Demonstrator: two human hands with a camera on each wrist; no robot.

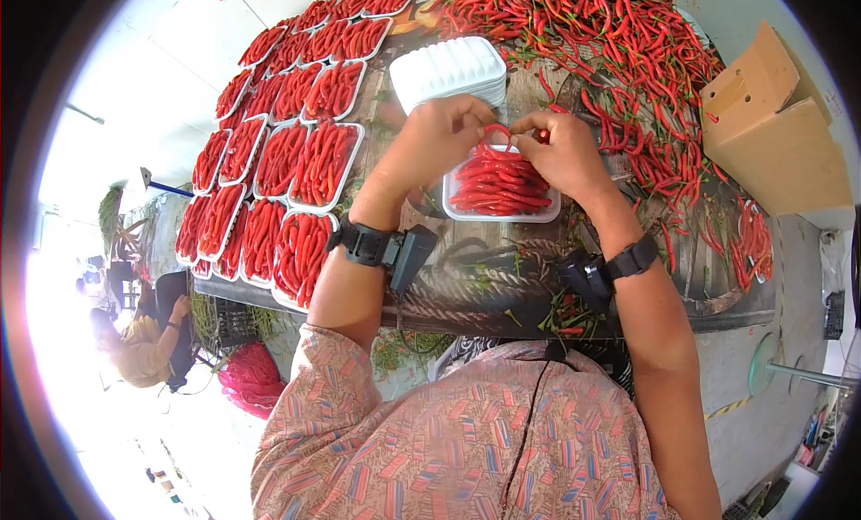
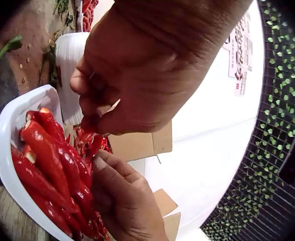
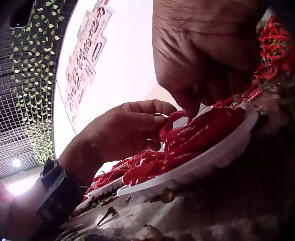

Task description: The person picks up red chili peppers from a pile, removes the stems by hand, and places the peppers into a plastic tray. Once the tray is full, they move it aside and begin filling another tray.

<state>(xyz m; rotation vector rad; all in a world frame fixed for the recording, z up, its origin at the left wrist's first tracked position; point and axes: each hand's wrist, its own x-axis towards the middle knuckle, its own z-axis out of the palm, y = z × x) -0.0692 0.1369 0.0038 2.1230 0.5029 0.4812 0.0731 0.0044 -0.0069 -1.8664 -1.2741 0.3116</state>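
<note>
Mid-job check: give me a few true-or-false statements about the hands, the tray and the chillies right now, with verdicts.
1. The left hand and the right hand both pinch one bent red chilli over the white tray. True.
2. That tray is empty. False: it holds red chillies.
3. The filled trays lie in rows on the person's left. True.
4. The stack of empty trays sits on the cardboard box. False: it sits on the table, beyond the white tray; the box stands to the right.
</note>
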